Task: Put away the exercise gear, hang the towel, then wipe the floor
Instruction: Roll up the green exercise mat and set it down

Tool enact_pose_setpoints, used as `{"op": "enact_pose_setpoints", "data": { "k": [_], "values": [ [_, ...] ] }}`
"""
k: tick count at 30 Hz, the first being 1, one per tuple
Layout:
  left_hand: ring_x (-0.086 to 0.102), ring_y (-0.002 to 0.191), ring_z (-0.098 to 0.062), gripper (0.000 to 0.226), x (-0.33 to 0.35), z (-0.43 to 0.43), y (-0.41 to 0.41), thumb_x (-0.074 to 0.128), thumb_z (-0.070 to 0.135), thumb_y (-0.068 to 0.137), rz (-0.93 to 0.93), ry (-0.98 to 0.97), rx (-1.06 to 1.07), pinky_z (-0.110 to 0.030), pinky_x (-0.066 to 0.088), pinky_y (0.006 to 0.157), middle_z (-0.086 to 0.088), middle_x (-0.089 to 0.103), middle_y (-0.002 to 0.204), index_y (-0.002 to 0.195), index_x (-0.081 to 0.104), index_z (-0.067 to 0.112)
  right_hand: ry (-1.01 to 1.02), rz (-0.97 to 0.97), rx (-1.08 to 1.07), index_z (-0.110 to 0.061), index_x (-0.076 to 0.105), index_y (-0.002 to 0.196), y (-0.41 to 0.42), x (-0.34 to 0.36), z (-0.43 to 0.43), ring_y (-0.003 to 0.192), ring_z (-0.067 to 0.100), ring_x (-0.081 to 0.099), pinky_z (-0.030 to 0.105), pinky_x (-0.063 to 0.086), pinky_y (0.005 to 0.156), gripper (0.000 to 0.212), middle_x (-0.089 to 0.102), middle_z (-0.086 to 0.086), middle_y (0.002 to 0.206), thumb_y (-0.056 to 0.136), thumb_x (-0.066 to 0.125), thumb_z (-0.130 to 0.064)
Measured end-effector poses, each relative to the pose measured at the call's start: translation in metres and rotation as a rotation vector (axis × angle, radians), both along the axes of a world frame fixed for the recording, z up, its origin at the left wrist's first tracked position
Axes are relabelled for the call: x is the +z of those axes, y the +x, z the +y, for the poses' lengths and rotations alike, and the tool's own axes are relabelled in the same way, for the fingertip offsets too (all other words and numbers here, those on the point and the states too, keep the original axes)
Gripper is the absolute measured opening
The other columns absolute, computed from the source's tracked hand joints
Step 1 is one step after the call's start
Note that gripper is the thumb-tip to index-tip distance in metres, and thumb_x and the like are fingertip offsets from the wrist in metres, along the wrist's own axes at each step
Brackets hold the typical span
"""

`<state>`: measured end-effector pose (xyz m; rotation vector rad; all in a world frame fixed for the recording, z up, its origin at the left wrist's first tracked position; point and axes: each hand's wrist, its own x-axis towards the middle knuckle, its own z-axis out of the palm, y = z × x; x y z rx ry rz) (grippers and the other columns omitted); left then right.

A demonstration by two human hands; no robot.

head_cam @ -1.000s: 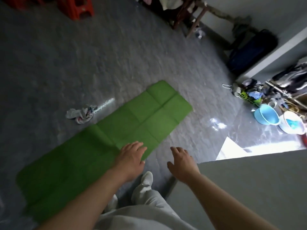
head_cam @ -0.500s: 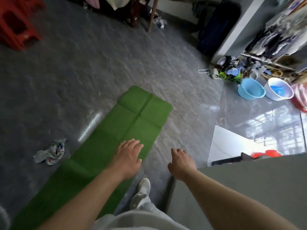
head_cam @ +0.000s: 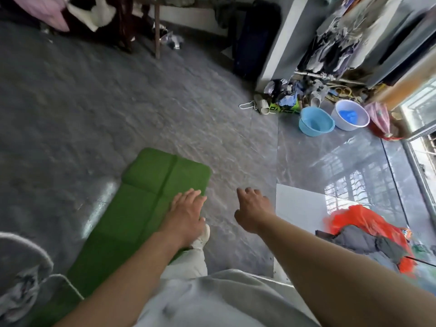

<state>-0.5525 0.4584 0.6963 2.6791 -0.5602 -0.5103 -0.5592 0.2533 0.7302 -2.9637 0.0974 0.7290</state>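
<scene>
Both hands, left hand (head_cam: 186,210) and right hand (head_cam: 253,207), reach with released grips toward the green exercise mat (head_cam: 141,197) (laid flat on the floor (head_cam: 94,102)), likely to fold it.

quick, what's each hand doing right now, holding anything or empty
Left hand: open, fingers spread, empty, above the flat green foam exercise mat.
Right hand: open, fingers loosely curled, empty, above the grey floor.

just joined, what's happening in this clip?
A person is standing over a green exercise mat that lies flat and unrolled on the grey floor. The left hand is open above the mat's edge, the right hand open over bare floor; neither has a grip on anything. A crumpled cloth sits bottom left.
</scene>
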Motion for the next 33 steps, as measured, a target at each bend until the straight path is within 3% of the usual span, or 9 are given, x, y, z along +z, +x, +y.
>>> {"op": "enact_pose_setpoints", "data": {
  "k": [6,11,18,33],
  "values": [
    [0.002,0.153,-0.016,0.066,-0.013,-0.064,0.112,0.047,0.034,0.100,-0.007,0.000,-0.054,-0.037,-0.004,0.124,0.001,0.011,0.166,0.158,0.018,0.024,0.028,0.000,-0.008,-0.019,0.036,0.139,0.103,-0.008,-0.052,0.124,0.029,0.042,0.041,0.038,0.103,0.052,0.047,0.008,0.135,0.088,0.049,-0.019],
    [0.003,0.153,-0.016,0.066,-0.010,-0.119,0.208,0.047,0.033,0.100,0.016,-0.001,-0.102,-0.039,-0.001,0.125,0.001,0.012,0.166,0.158,0.017,0.025,0.062,-0.040,0.005,-0.019,0.025,0.150,0.185,0.000,-0.099,0.137,0.029,0.034,0.042,0.032,0.111,0.062,0.038,0.007,0.148,0.093,0.050,-0.024],
    [0.006,0.153,-0.018,0.065,0.008,-0.196,0.319,0.046,0.033,0.099,-0.023,0.045,-0.151,-0.040,0.003,0.125,0.000,0.015,0.165,0.157,0.020,0.023,0.125,-0.076,0.019,-0.020,0.023,0.152,0.277,0.003,-0.175,0.139,0.027,0.031,0.040,0.030,0.112,0.063,0.034,0.005,0.151,0.095,0.050,-0.031],
    [0.018,0.150,-0.017,0.066,0.017,-0.337,0.511,0.050,0.039,0.096,-0.089,0.137,0.239,-0.036,0.009,0.123,0.002,0.024,0.163,0.155,0.025,0.025,0.128,-0.146,0.318,-0.018,0.024,0.150,0.542,0.032,-0.359,0.137,0.029,0.033,0.042,0.035,0.106,0.067,0.036,0.007,0.149,0.092,0.053,-0.037]
  ]
}}
